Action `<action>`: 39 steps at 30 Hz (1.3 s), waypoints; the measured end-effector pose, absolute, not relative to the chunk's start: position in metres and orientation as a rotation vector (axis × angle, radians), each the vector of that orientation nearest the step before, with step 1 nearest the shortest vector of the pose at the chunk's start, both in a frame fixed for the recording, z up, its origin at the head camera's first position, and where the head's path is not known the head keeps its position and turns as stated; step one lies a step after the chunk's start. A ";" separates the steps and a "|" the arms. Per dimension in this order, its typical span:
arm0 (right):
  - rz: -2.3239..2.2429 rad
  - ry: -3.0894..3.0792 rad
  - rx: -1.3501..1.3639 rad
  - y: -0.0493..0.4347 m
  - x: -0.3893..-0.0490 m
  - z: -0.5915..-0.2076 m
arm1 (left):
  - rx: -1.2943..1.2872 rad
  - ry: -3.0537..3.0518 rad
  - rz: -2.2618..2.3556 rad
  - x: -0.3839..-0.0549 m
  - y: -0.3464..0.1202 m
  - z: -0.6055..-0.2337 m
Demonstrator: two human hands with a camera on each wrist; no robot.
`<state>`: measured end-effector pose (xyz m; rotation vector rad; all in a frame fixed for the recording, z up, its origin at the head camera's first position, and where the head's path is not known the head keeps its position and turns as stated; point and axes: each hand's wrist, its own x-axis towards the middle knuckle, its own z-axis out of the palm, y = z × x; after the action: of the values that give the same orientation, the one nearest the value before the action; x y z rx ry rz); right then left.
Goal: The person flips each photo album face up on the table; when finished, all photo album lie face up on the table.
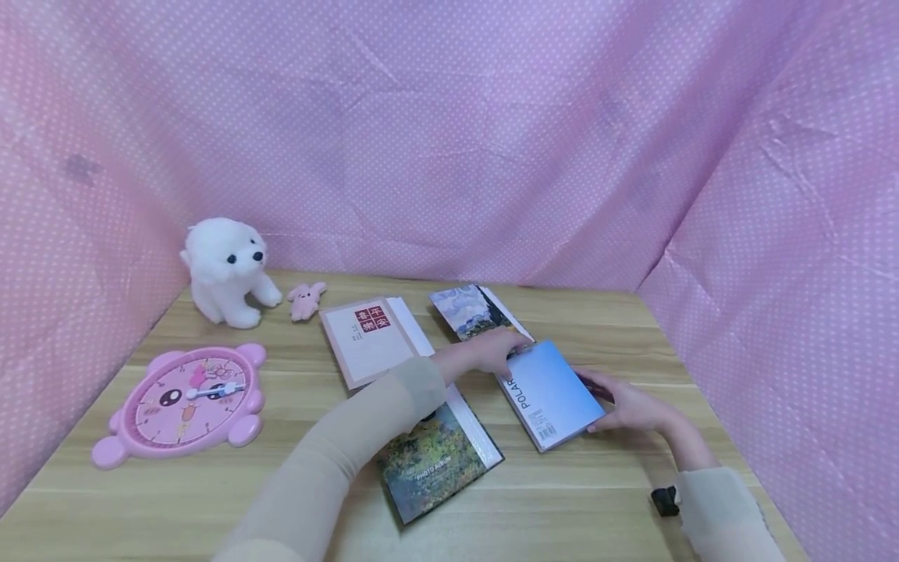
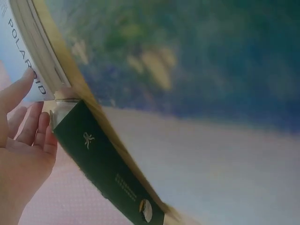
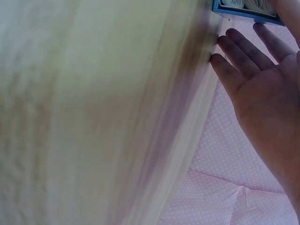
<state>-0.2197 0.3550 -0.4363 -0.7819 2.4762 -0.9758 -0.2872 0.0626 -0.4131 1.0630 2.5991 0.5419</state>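
A blue-and-white photo album marked POLAROID lies at the right of centre, close over the wooden table. My left hand holds its far left corner; in the left wrist view the thumb presses the cover by the lettering, with fingers curled at the end. On the opposite side, my right hand grips the right edge between thumb and fingers. A painted-cover album lies just behind, partly hidden by the left hand. Below the left forearm sits an album with a green-gold painting, labelled PHOTO ALBUM.
A cream album with red squares lies left of the left wrist. Further left are a pink toy clock, a white plush dog and a small pink plush. Pink dotted cloth walls the table's back and sides.
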 end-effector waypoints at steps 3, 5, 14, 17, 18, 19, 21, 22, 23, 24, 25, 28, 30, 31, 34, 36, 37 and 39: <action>-0.967 2.487 -0.781 0.355 -0.220 -0.436 | 1.052 2.601 0.558 -0.288 0.063 -0.414; -0.984 2.481 -0.768 0.354 -0.220 -0.435 | 1.043 2.604 0.577 -0.288 0.063 -0.415; -1.080 2.452 -0.793 0.351 -0.220 -0.426 | 1.021 2.620 0.726 -0.293 0.065 -0.420; -1.098 2.446 -0.785 0.350 -0.219 -0.423 | 1.019 2.636 0.746 -0.293 0.065 -0.420; -1.104 2.448 -0.780 0.350 -0.219 -0.423 | 1.020 2.644 0.753 -0.293 0.065 -0.419; -1.113 2.450 -0.776 0.349 -0.218 -0.421 | 1.016 2.649 0.763 -0.292 0.065 -0.419; -1.133 2.456 -0.771 0.347 -0.217 -0.418 | 1.006 2.653 0.794 -0.291 0.065 -0.417; -1.138 2.461 -0.772 0.347 -0.216 -0.417 | 1.000 2.657 0.807 -0.290 0.065 -0.416; -1.141 2.464 -0.771 0.346 -0.216 -0.415 | 0.996 2.660 0.818 -0.290 0.064 -0.414; -1.129 2.476 -0.769 0.345 -0.216 -0.413 | 0.993 2.665 0.824 -0.289 0.064 -0.412; -1.126 2.481 -0.772 0.345 -0.215 -0.411 | 0.988 2.668 0.829 -0.289 0.064 -0.411; -1.120 2.482 -0.777 0.344 -0.215 -0.408 | 0.994 2.683 0.817 -0.288 0.063 -0.407; -1.126 2.476 -0.781 0.343 -0.215 -0.406 | 0.996 2.684 0.811 -0.287 0.062 -0.406; -1.137 2.469 -0.782 0.343 -0.214 -0.405 | 0.997 2.684 0.807 -0.287 0.061 -0.405; -1.156 2.468 -0.793 0.341 -0.214 -0.404 | 0.994 2.688 0.806 -0.287 0.060 -0.405; -1.173 2.475 -0.801 0.341 -0.213 -0.404 | 0.995 2.698 0.804 -0.286 0.058 -0.404; -1.179 2.478 -0.811 0.341 -0.212 -0.404 | 0.995 2.702 0.804 -0.286 0.057 -0.403; -1.197 2.479 -0.825 0.340 -0.212 -0.403 | 0.998 2.705 0.811 -0.285 0.055 -0.402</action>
<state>-0.2117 0.3400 -0.4027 -0.8250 2.4794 -1.1972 -0.2851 0.0553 -0.4024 0.9979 2.7048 0.8108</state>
